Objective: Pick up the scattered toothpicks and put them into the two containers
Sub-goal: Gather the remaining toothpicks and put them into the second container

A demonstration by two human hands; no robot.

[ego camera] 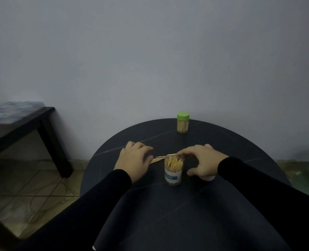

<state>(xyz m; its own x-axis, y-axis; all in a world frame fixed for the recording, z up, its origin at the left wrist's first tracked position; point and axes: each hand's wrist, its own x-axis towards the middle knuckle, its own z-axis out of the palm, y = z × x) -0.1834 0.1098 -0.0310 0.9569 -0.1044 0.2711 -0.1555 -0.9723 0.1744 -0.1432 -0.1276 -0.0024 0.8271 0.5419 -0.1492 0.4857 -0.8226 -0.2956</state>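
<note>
Few toothpicks (159, 158) (hand-hidden, blurred)

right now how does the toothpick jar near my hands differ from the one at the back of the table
The near jar stands open, with toothpick tips showing at its mouth; the far jar is closed with a green lid. The near jar wears a white label with a teal band; the far jar shows no label from here. The near jar stands between both hands, the far jar alone by the table's far edge. Both are clear, upright and full of toothpicks.
</note>
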